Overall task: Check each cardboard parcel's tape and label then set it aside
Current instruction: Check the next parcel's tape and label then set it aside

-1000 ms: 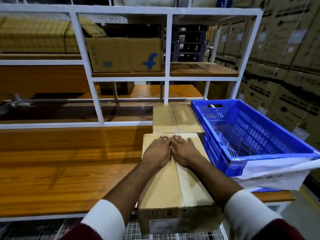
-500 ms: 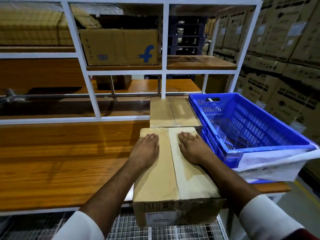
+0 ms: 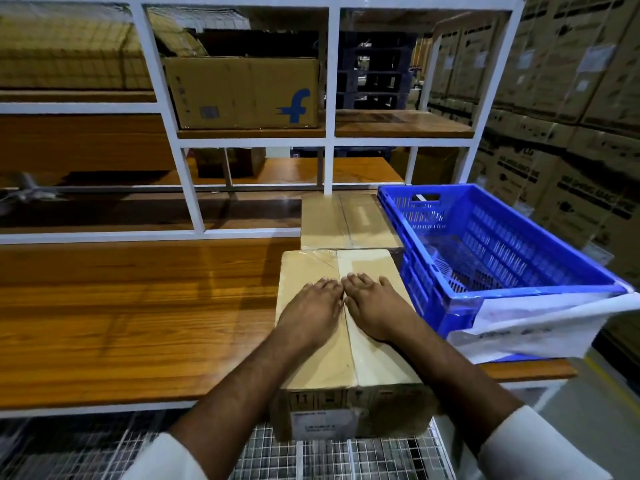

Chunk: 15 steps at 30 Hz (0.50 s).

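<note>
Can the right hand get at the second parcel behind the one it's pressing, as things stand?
Probably yes. The right hand lies flat on the near parcel, holding nothing, and the second parcel sits directly beyond with its top bare. The blue crate stands close on the right, but not across that path.

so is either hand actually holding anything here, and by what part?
Nothing is held. The left hand and right hand lie flat, fingers straight, side by side on the taped top of the brown cardboard parcel; no grip anywhere.

Parcel (image 3: 349, 344) left of crate (image 3: 519, 289) (touching)
</note>
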Motion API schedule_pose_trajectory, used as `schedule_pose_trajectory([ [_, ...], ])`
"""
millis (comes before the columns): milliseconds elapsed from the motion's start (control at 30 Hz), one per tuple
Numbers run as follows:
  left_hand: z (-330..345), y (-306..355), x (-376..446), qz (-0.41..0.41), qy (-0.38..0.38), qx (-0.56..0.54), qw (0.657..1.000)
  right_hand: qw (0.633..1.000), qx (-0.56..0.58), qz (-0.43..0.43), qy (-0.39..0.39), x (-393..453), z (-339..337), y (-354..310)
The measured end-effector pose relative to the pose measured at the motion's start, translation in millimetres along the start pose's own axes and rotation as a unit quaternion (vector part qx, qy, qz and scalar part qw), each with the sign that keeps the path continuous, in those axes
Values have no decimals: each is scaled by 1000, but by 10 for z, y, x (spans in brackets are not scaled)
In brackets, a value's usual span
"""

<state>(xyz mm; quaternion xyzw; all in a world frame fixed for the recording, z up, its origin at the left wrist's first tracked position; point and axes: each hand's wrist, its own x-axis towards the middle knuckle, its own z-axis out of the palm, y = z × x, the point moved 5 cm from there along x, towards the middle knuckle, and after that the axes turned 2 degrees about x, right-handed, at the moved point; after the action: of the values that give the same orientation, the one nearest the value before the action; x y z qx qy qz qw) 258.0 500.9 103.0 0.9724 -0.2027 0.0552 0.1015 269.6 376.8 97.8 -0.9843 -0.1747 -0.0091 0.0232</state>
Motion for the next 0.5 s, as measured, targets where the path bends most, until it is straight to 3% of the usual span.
schedule_pose_trajectory([
  [200,-180,-132,-225,-38,52,-1,998,999,23,30,-5,-215,-147,122],
  [500,-213,-194,-414,-60,52,12,997,998,23,43,28,-432,-92,156],
])
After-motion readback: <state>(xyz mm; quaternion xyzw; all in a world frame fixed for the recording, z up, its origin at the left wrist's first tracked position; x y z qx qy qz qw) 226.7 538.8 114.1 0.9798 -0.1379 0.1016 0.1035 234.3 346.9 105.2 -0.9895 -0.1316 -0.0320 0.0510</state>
